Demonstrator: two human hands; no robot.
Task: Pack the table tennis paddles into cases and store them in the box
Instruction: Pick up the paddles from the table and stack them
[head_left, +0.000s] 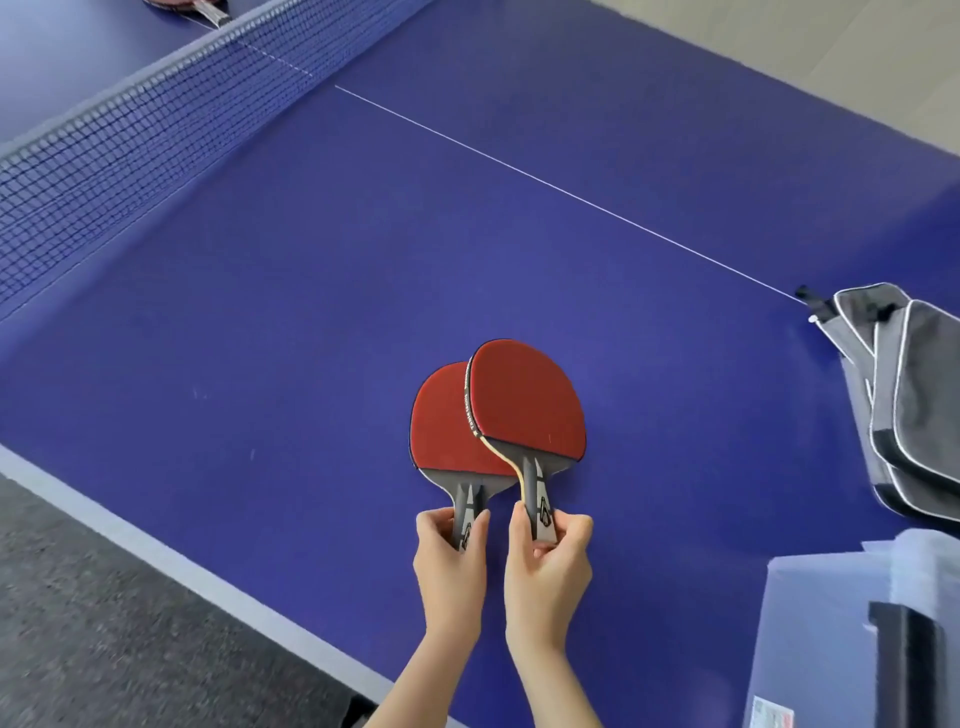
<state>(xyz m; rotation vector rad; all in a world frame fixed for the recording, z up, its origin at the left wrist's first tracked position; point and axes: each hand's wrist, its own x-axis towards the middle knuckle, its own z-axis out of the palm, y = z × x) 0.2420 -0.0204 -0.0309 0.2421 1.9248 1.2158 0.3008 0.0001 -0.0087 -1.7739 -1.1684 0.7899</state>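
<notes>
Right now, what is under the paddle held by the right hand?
The right-hand paddle overlaps the right side of the left-hand paddle, above the blue table. The covered part of the lower blade cannot be seen, nor whether they touch.

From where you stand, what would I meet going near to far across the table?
The left hand and right hand side by side → left red paddle and right red paddle, overlapping → net → third paddle beyond the net, cut off by the frame.

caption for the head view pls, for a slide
Left hand grips the left paddle, right hand the right paddle overlapping it; grey cases lie nearby on the blue table.
</notes>
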